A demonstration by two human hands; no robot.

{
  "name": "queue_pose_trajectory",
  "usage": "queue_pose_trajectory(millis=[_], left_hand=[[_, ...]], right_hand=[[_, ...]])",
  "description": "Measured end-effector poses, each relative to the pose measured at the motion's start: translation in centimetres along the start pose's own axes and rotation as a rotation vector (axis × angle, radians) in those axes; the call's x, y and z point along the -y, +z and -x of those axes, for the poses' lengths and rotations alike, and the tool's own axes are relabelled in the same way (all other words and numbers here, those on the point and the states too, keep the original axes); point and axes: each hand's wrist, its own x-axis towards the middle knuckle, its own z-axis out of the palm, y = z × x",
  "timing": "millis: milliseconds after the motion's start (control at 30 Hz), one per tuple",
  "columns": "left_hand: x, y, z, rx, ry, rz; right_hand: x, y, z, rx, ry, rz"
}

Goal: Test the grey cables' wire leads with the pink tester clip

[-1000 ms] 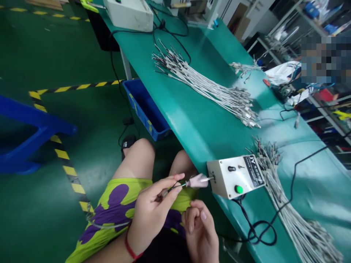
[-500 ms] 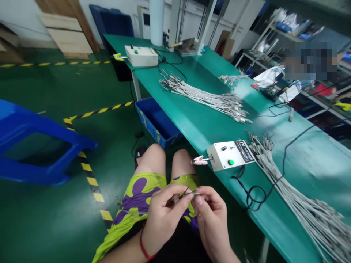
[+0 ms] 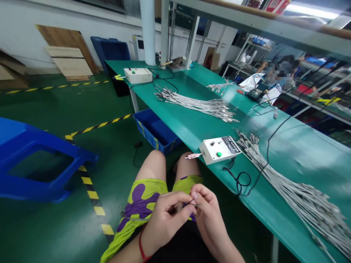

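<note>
Over my lap, my left hand [image 3: 168, 215] is closed on a grey cable [image 3: 137, 219], whose tail sticks out to the left across the shorts. Thin dark wires [image 3: 190, 201] come out between its thumb and forefinger. My right hand [image 3: 205, 204] touches the left fingertips, its thumb and forefinger pinched on the thin wire ends. Just beyond the hands, at the table edge, sits a white box [image 3: 221, 149] with a green button and a pink clip [image 3: 194, 156]. A thick bundle of grey cables [image 3: 290, 186] lies right of the box.
The green table [image 3: 189, 128] runs diagonally and bears another cable bundle [image 3: 194, 104] and a second white box [image 3: 138, 75]. Beneath its edge is a blue bin [image 3: 156, 129]. A blue stool [image 3: 41, 160] stands left. A person [image 3: 279, 69] is across the table.
The view has tilted up, showing more of the shelf beam and the person. My right fingers have moved closer to the left fingertips and pinch the wires higher up.
</note>
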Motion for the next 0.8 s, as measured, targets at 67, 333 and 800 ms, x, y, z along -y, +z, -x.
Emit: queue_pose_trajectory(millis=[67, 333, 800], left_hand=[[0.1, 0.0, -0.2, 0.015, -0.028, 0.003], [0.6, 0.5, -1.4, 0.072, -0.090, 0.006], [2.9, 2.0, -1.9, 0.178, -0.227, 0.105]], right_hand=[[0.1, -0.2, -0.1, -0.015, 0.009, -0.006], [-0.3, -0.8, 0.0, -0.101, -0.002, -0.018], [-5.1, -5.5, 1.5, -0.331, 0.016, -0.079]])
